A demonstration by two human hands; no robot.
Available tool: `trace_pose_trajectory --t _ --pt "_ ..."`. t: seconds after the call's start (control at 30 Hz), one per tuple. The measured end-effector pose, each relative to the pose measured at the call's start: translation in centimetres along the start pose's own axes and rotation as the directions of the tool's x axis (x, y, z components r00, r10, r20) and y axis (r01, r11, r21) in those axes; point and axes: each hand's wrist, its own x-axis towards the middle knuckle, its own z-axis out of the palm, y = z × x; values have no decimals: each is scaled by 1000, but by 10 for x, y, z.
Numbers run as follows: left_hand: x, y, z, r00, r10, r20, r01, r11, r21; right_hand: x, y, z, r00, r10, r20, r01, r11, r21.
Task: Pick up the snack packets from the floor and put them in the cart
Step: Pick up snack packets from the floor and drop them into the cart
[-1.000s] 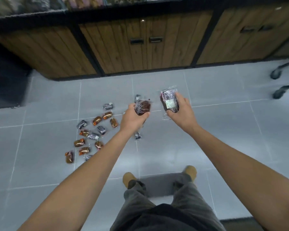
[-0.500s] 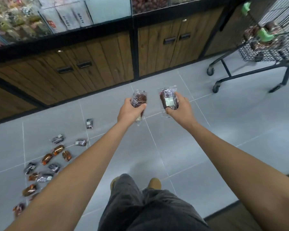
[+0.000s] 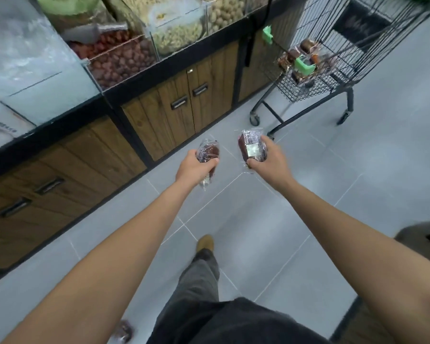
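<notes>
Head view: the left hand (image 3: pixel 194 167) grips a clear-wrapped snack packet (image 3: pixel 207 155) with fingers curled round it, and the right hand (image 3: pixel 268 160) likewise holds a second packet (image 3: pixel 252 148) bearing a pale label, both raised above the grey tiled floor (image 3: pixel 358 170). Ahead to the right stands the wire cart (image 3: pixel 315 90), already containing several packets (image 3: pixel 301 58), beside wooden cabinet doors (image 3: pixel 184 108).

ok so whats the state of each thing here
left packet: off the floor, in the left hand
right packet: off the floor, in the right hand
left hand: gripping
right hand: gripping
cart: upright, packets inside
cupboard doors: closed
</notes>
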Motion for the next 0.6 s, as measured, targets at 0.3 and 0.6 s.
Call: trace_pose_trajectory --t 0.3,0.6 --pt "118 142 78 961 141 237 -171 979 112 102 9 -87 969 107 -221 -100 994 42" --pt "206 271 200 941 178 289 -229 961 156 228 85 -197 941 229 -250 -217 973 74"
